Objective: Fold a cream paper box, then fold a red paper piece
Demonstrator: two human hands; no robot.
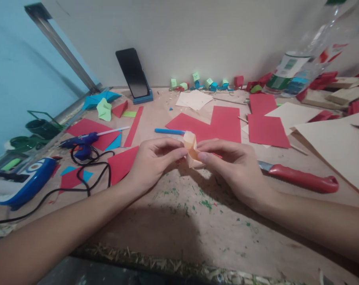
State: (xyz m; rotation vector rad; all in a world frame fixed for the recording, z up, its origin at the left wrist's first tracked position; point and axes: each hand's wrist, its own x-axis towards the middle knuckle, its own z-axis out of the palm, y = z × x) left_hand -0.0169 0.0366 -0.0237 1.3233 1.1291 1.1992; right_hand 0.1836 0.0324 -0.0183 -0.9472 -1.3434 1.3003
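Observation:
Between my two hands is a small piece of folded cream paper (190,139), bent into an open box-like shape and raised a little above the table. My left hand (157,158) pinches its left side between thumb and fingers. On the other side, my right hand (231,166) grips the paper's right edge, thumb toward me. A blue pen (169,131) lies just behind the left fingers. Red paper (225,122) spreads out behind the folded piece. To the right of my right hand rests a red-handled knife (304,178), its blade partly hidden by that hand.
At left are a blue glue gun (81,140) with its black cord and a blue-and-white tape dispenser (27,180). A phone (133,73) stands in a blue holder at the back. Small paper figures (209,83) line the wall. Plastic bottles (289,73) and cream sheets (339,138) are at right.

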